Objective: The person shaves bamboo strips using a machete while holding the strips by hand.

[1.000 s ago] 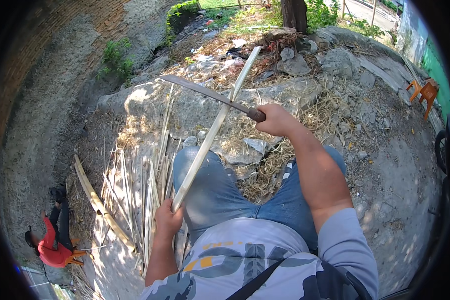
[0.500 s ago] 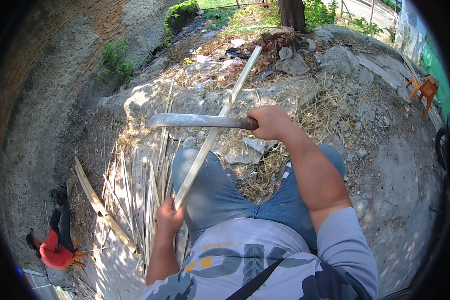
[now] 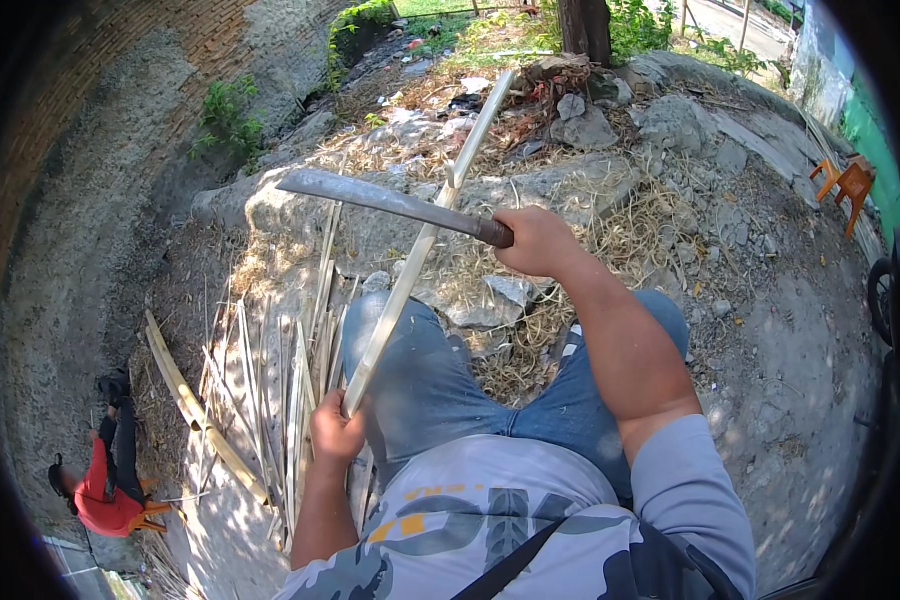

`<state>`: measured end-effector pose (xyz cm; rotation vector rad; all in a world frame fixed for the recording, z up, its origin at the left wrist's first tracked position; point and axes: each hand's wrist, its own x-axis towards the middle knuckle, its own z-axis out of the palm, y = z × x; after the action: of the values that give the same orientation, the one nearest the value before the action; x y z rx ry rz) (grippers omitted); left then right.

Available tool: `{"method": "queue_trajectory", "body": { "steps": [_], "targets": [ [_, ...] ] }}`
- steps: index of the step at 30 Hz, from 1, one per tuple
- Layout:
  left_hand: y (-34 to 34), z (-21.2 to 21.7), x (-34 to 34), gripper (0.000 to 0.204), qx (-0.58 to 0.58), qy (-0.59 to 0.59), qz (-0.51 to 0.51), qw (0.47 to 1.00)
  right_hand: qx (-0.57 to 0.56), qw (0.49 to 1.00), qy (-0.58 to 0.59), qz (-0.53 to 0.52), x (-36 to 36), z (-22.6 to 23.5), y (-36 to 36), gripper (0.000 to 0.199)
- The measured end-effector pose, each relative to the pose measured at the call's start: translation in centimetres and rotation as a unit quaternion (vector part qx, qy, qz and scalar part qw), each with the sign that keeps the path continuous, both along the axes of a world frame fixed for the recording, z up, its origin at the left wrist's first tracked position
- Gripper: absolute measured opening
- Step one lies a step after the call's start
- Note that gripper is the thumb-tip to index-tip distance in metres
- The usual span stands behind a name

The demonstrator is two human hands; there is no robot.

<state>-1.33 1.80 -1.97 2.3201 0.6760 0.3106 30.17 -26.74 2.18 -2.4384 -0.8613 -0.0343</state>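
Note:
My right hand (image 3: 536, 241) is closed round the dark handle of a machete (image 3: 380, 198). The long grey blade points left and slants up toward its tip, crossing over a pale bamboo strip (image 3: 395, 305). My left hand (image 3: 338, 426) grips the near end of that strip, just left of my thigh. From there the strip runs up and away to the right, toward the tree. A short sliver (image 3: 450, 176) stands up from the strip just beyond the blade. Whether blade and strip touch, I cannot tell.
Several split bamboo strips (image 3: 300, 400) lie on my left, with thicker bamboo halves (image 3: 202, 420) beside them. Curled shavings (image 3: 610, 240) cover the ground ahead. Rocks (image 3: 585, 128) and a tree trunk (image 3: 584, 28) stand beyond. A person in red (image 3: 108, 500) sits at far left; an orange chair (image 3: 854, 190) stands right.
The machete's tip has swung upward and a little left, so the blade now slants. The far end of the bamboo strip has shifted slightly left and up.

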Motion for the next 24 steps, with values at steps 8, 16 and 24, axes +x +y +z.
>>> {"method": "queue_trajectory", "body": {
  "steps": [8,16,24],
  "targets": [
    [-0.8,0.5,0.4,0.025,0.017,0.004,0.005,1.0,-0.087,0.993,-0.054,0.056,-0.3,0.9,-0.1,0.021],
    [-0.1,1.8,-0.6,0.027,0.081,0.002,-0.02,0.997,0.017,0.997,-0.046,-0.057,2.3,-0.8,-2.2,0.023],
    [-0.5,1.4,-0.8,0.023,0.043,0.036,-0.003,0.998,0.012,0.997,-0.023,-0.074,1.4,0.7,-2.1,0.024]
  ]
}}
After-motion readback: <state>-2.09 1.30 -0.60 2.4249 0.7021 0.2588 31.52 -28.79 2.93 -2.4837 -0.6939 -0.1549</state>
